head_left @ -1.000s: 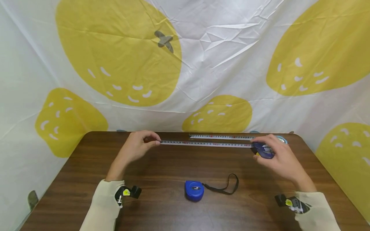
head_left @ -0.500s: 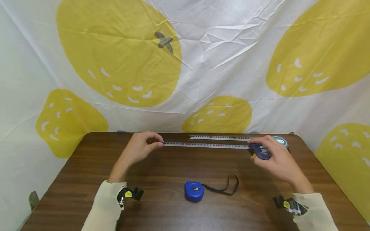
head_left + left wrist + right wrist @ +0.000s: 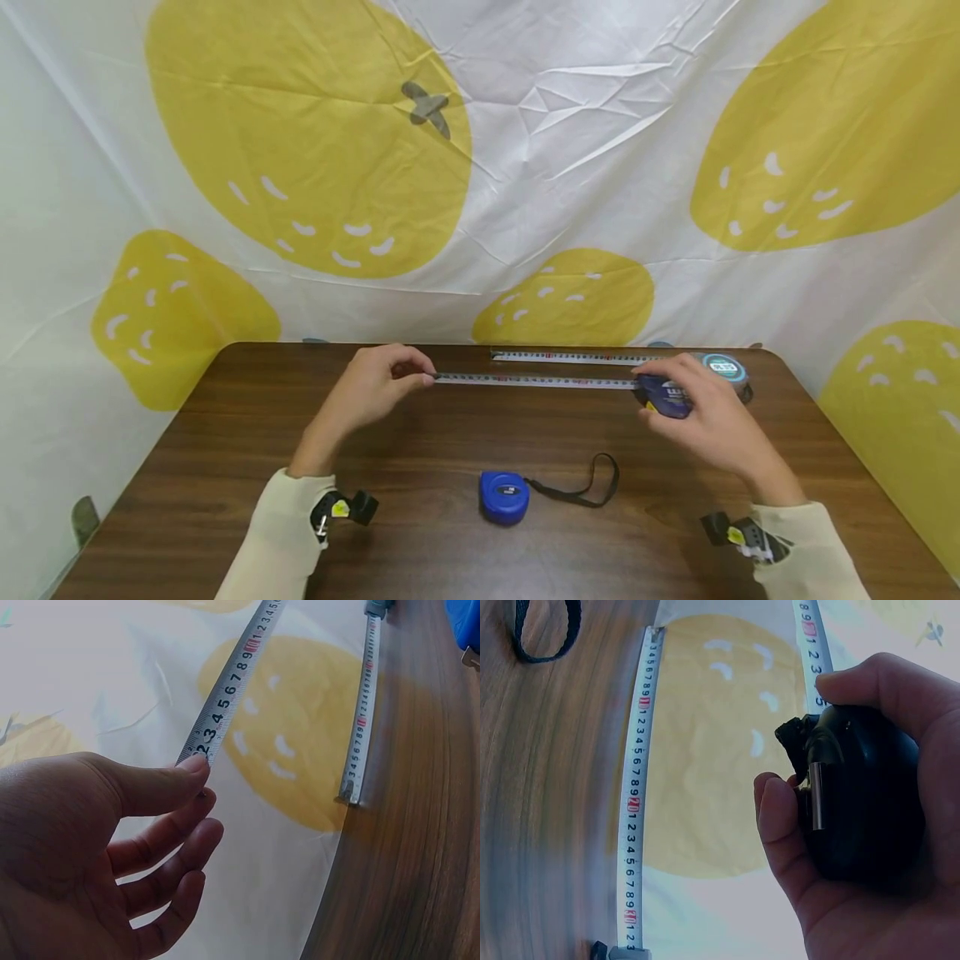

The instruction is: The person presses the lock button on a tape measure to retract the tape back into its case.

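My left hand (image 3: pixel 375 385) pinches the end of a pulled-out tape blade (image 3: pixel 536 382) between thumb and index finger. In the left wrist view the blade (image 3: pixel 232 686) runs up from the thumb, its other fingers loosely bent. My right hand (image 3: pixel 708 408) grips the dark blue tape measure (image 3: pixel 666 397) that the blade comes out of. The right wrist view shows the case (image 3: pixel 866 795) from its dark clip side, thumb resting near the blade's exit. Between the two hands the blade stretches level above the table.
A second tape measure with a teal label (image 3: pixel 724 367) lies at the table's back right, its blade (image 3: pixel 566 357) extended left along the back edge. A blue tape measure (image 3: pixel 504 497) with a black wrist strap (image 3: pixel 577 495) lies front centre. A patterned cloth (image 3: pixel 570 167) hangs behind the table (image 3: pixel 420 533).
Both hands have moved closer together, the left one rightward and the right one leftward. The stretch of blade between them has become shorter. More of the teal-labelled tape measure shows.
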The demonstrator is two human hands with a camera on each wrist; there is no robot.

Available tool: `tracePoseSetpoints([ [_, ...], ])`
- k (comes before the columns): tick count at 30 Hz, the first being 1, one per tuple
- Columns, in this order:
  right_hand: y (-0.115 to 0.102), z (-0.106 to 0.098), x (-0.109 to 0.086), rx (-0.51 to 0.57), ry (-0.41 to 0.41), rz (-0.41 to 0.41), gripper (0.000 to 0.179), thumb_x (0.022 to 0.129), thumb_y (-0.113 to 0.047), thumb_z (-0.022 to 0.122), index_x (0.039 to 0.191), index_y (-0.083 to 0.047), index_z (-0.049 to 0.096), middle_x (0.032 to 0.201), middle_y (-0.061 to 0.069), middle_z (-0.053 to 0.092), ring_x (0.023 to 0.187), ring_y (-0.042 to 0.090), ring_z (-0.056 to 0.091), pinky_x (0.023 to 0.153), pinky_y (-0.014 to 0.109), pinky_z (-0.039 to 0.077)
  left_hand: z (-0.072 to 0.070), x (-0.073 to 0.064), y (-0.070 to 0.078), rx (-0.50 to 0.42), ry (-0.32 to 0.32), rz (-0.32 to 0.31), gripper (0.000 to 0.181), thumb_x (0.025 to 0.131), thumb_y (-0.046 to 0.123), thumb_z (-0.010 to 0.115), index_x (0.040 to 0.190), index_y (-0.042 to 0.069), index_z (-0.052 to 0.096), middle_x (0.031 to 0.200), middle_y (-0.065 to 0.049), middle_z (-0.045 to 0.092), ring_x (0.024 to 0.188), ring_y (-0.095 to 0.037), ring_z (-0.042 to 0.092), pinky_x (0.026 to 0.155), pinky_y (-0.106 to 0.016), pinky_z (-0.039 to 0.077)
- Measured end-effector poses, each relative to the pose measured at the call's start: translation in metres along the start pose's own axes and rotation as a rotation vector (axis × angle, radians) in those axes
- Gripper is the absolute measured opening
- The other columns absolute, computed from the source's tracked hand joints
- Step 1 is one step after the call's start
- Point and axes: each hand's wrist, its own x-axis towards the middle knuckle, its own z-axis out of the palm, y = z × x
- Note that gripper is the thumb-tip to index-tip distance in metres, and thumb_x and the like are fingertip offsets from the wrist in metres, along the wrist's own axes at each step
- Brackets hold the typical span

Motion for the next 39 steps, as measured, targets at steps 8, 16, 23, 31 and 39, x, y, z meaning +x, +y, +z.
tracePoseSetpoints([
  [8, -0.007, 0.003, 0.001, 0.013, -0.020, 0.001, 0.050, 0.089, -0.015, 0.089, 0.136, -0.019, 0.072, 0.114, 0.003, 0.065, 0.088, 0.019, 0.060, 0.068, 0.032, 0.053, 0.004, 0.000, 0.007, 0.004, -0.005, 0.010, 0.006, 0.097, 0.013, 0.085, 0.100, 0.009, 0.081, 0.095, 0.002, 0.078, 0.091, -0.019, 0.073, 0.088, -0.047, 0.059],
  [16, -0.013, 0.007, 0.003, 0.016, -0.019, -0.017, 0.050, 0.088, -0.015, 0.088, 0.135, -0.017, 0.072, 0.113, 0.002, 0.065, 0.086, 0.018, 0.056, 0.065, 0.031, 0.051, 0.007, 0.001, 0.011, 0.006, -0.009, 0.017, 0.005, 0.096, 0.012, 0.086, 0.099, 0.011, 0.082, 0.094, 0.003, 0.078, 0.089, -0.018, 0.072, 0.087, -0.047, 0.059],
  [23, -0.017, 0.010, 0.004, 0.031, -0.016, -0.040, 0.051, 0.087, -0.015, 0.089, 0.135, -0.017, 0.072, 0.111, 0.000, 0.064, 0.085, 0.016, 0.055, 0.065, 0.030, 0.049, 0.009, 0.001, 0.015, 0.017, -0.020, 0.025, 0.006, 0.097, 0.014, 0.086, 0.100, 0.012, 0.082, 0.094, 0.004, 0.077, 0.088, -0.017, 0.069, 0.085, -0.042, 0.056],
  [31, -0.023, 0.015, 0.006, 0.035, -0.023, -0.051, 0.051, 0.087, -0.015, 0.089, 0.135, -0.018, 0.071, 0.111, -0.001, 0.064, 0.085, 0.015, 0.056, 0.067, 0.031, 0.050, 0.012, 0.001, 0.020, 0.025, -0.029, 0.050, 0.006, 0.096, 0.014, 0.087, 0.100, 0.013, 0.082, 0.095, 0.005, 0.077, 0.087, -0.016, 0.067, 0.084, -0.040, 0.055],
  [39, -0.028, 0.020, 0.008, 0.040, -0.034, -0.060, 0.051, 0.087, -0.016, 0.089, 0.135, -0.019, 0.071, 0.112, -0.001, 0.065, 0.088, 0.016, 0.058, 0.069, 0.033, 0.052, 0.015, 0.000, 0.026, 0.018, -0.042, 0.076, 0.006, 0.097, 0.014, 0.086, 0.100, 0.013, 0.082, 0.095, 0.005, 0.077, 0.087, -0.015, 0.067, 0.083, -0.038, 0.055],
])
